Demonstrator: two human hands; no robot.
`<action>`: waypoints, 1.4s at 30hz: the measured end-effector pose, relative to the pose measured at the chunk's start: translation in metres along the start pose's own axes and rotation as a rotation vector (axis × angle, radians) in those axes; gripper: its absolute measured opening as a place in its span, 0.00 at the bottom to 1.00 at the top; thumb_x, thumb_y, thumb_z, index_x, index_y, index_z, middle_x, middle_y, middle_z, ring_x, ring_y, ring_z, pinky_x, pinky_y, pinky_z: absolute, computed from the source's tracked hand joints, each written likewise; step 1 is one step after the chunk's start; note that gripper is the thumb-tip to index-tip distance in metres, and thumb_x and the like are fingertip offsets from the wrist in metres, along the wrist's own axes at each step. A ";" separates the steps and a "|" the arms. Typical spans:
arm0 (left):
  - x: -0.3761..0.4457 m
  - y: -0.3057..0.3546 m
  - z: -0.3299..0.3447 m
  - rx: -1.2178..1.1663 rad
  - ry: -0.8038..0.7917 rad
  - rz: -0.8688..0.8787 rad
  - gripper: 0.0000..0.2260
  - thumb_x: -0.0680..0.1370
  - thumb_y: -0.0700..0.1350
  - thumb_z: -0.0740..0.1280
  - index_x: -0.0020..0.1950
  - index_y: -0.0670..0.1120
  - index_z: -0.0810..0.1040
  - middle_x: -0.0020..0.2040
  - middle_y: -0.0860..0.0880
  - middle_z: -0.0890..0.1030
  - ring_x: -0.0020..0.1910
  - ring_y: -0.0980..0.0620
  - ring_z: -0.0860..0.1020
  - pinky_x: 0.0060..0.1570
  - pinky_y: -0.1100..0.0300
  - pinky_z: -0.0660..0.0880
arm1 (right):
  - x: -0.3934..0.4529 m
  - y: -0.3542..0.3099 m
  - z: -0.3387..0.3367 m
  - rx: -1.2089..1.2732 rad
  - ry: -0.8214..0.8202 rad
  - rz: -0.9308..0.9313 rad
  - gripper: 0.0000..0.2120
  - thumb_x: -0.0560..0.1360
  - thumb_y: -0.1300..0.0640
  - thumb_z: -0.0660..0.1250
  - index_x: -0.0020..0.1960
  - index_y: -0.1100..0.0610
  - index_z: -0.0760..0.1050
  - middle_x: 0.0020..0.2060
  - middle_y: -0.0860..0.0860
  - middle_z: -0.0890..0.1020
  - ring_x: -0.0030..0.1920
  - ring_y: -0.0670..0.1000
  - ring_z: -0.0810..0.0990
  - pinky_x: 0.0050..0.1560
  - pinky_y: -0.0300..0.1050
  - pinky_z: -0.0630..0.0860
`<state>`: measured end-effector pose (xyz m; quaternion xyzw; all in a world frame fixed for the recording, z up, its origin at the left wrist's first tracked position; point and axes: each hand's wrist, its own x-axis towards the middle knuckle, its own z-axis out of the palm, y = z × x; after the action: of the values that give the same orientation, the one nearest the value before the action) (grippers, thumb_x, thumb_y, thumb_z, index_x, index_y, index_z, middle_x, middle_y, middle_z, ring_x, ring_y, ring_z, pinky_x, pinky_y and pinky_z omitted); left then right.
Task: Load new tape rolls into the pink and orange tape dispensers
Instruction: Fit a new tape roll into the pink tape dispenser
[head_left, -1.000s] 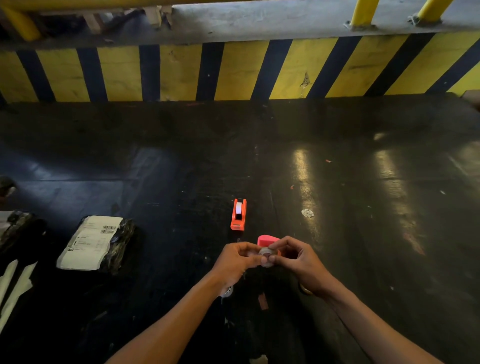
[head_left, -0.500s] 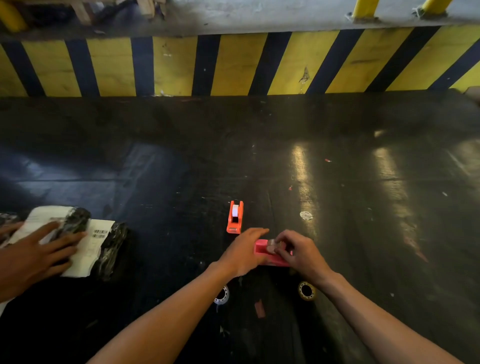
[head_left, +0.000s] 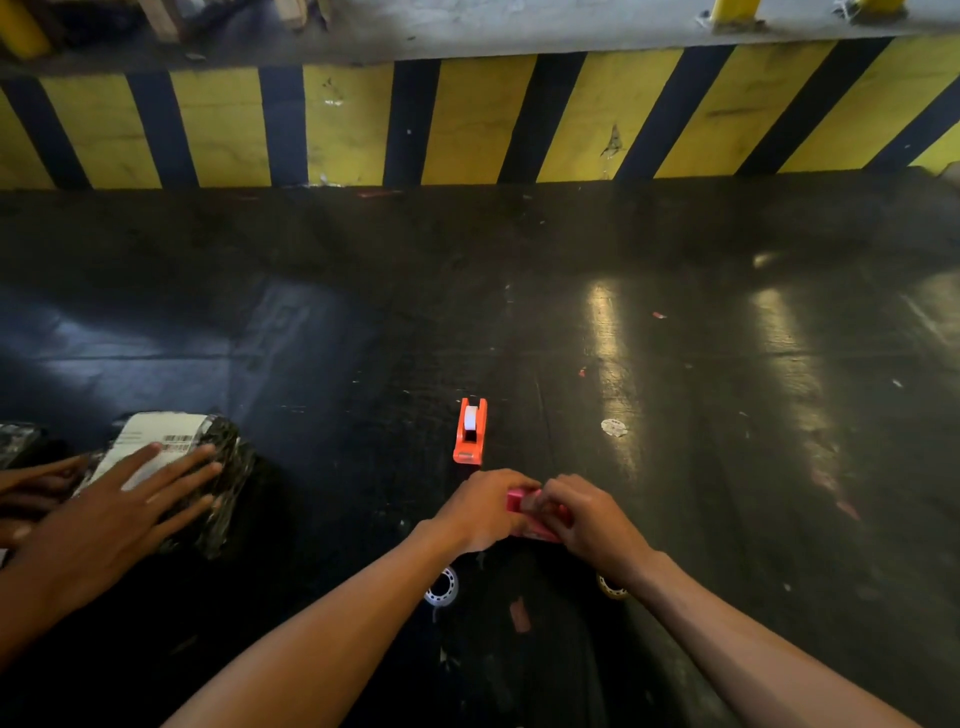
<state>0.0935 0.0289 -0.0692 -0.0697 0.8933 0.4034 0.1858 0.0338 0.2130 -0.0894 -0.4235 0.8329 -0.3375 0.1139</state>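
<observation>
Dark, scuffed and glossy, the bench runs back to a wall of yellow and black hazard stripes, with wide bare room beyond and to the right of the hands.

Both hands meet over the small pink plastic tape dispenser, which sits on the bench between them. The left hand is closed around its left end, steadying it; the right hand pinches down on its top, fingers curled. Whether a roll is already under those fingers I cannot tell, since the hands cover most of the body.

Just beyond the left grip stands the small orange plastic tape dispenser, a white roll already seated in it, so that half looks done. The step in hand appears to be seating the roll in the pink one. Next, I judge, the roll must drop into its cradle and the tape end be drawn forward to the cutter, a fine move needing the body held still.

Nearer than the grips, partly under the forearms, lie a clear tape roll with a white core and a yellowish tape roll. Far to the left, another person's hand presses a labelled parcel in dark wrap, well apart from the work.
</observation>
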 end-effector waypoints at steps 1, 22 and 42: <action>0.000 -0.001 0.001 -0.005 0.001 -0.001 0.23 0.75 0.44 0.74 0.70 0.51 0.75 0.66 0.52 0.78 0.66 0.53 0.76 0.68 0.48 0.73 | -0.001 0.000 0.001 -0.006 -0.001 0.004 0.10 0.74 0.56 0.73 0.49 0.44 0.76 0.43 0.39 0.75 0.44 0.42 0.74 0.45 0.39 0.74; -0.003 -0.002 0.009 -0.074 0.084 -0.007 0.12 0.79 0.45 0.71 0.61 0.50 0.80 0.66 0.50 0.80 0.67 0.52 0.77 0.62 0.58 0.72 | -0.013 -0.016 0.006 -0.065 0.110 0.206 0.06 0.76 0.55 0.70 0.52 0.51 0.83 0.44 0.48 0.80 0.46 0.47 0.77 0.48 0.44 0.73; -0.001 -0.001 0.009 -0.100 0.074 -0.047 0.12 0.77 0.42 0.72 0.61 0.50 0.80 0.72 0.48 0.75 0.72 0.48 0.73 0.68 0.51 0.71 | -0.017 0.002 -0.032 0.380 0.096 0.790 0.07 0.75 0.63 0.71 0.44 0.52 0.79 0.43 0.52 0.83 0.44 0.51 0.82 0.41 0.46 0.80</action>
<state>0.0968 0.0347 -0.0752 -0.1147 0.8763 0.4403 0.1585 0.0282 0.2423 -0.0681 -0.0278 0.8585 -0.4343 0.2712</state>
